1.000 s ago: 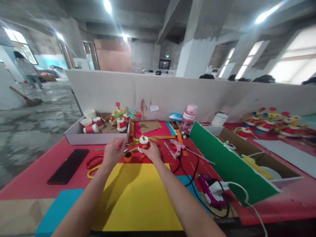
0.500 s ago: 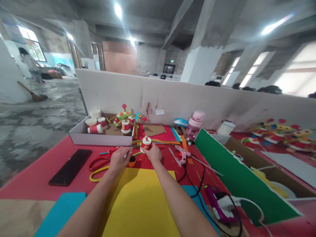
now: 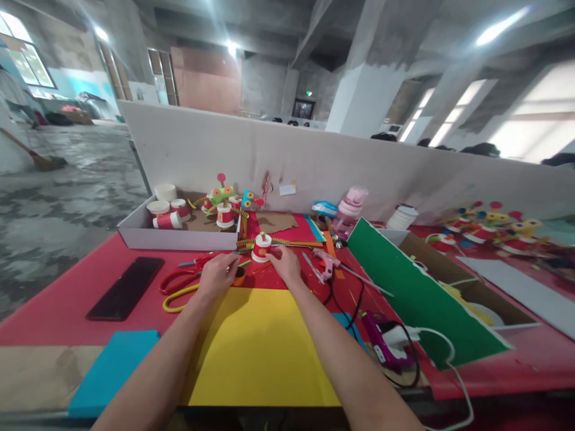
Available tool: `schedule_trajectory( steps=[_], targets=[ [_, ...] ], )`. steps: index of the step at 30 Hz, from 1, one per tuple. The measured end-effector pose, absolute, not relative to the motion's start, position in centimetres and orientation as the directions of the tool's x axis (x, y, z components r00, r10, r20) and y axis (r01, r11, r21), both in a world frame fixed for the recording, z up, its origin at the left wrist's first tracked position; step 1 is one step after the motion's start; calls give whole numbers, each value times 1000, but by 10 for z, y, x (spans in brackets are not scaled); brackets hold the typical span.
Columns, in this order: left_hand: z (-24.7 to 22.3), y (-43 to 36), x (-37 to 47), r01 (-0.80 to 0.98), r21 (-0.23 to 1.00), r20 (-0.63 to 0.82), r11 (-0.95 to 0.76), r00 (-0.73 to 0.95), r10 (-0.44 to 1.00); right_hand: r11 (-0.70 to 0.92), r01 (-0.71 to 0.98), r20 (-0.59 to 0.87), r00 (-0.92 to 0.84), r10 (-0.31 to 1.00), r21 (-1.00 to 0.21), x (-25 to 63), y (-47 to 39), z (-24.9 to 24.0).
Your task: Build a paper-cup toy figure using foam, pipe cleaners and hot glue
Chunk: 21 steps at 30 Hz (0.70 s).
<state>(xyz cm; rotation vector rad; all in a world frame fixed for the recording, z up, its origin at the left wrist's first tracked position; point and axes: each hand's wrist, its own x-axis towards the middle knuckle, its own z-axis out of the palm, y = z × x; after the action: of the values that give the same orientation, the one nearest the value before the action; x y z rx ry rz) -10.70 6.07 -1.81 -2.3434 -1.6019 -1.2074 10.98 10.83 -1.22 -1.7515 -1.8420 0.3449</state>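
Note:
A small red-and-white paper cup [image 3: 261, 249] stands upside down on the red table, with coiled yellow strips sticking out at both sides. My right hand [image 3: 287, 264] is just to its right, thumb and fingers slightly apart and seemingly off the cup. Left of the cup, my left hand [image 3: 218, 273] has its fingers curled into a pinch; whatever is between them is too small to make out. Close by its fingertips is an orange roll [image 3: 239, 276], partly hidden. Scissors with red and yellow handles [image 3: 181, 297] lie beside that hand.
Yellow card [image 3: 258, 347] lies under my forearms. A black phone [image 3: 126, 288] is at left, behind it a box [image 3: 177, 240] of cups and cup figures. On the right are a pink glue gun [image 3: 327, 261] with its cord, a purple power strip [image 3: 386, 341] and a green-sided box [image 3: 413, 293].
My right hand has drawn back to the right, off the cup, which now stands by itself. My left hand stays in a pinch. The camera view has shifted slightly.

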Motion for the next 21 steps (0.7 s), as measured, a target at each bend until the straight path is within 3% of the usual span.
schedule_trajectory(
  steps=[4, 8, 11, 16, 18, 21],
  targets=[
    [-18, 61, -102, 795, 361, 621, -487, 184, 762, 464, 737, 349, -321, 880, -491, 118, 96, -15],
    [-18, 60, -103, 786, 373, 631, -493, 175, 756, 587, 714, 246, -534, 809, -381, 103, 94, -17],
    [-21, 61, -108, 790, 380, 639, -482, 152, 754, 518, 803, 174, -488, 855, -294, 99, 99, -18],
    [-18, 61, -107, 799, 370, 615, -473, 171, 770, 282, 928, 157, -249, 956, -245, 121, 106, -17],
    [-12, 60, -104, 791, 346, 614, -504, 215, 759, 260, 928, 192, -213, 958, -268, 130, 103, -17],
    [-4, 58, -101, 796, 273, 614, -540, 288, 735, 354, 849, 275, -259, 926, -393, 131, 93, -15]
  ],
)
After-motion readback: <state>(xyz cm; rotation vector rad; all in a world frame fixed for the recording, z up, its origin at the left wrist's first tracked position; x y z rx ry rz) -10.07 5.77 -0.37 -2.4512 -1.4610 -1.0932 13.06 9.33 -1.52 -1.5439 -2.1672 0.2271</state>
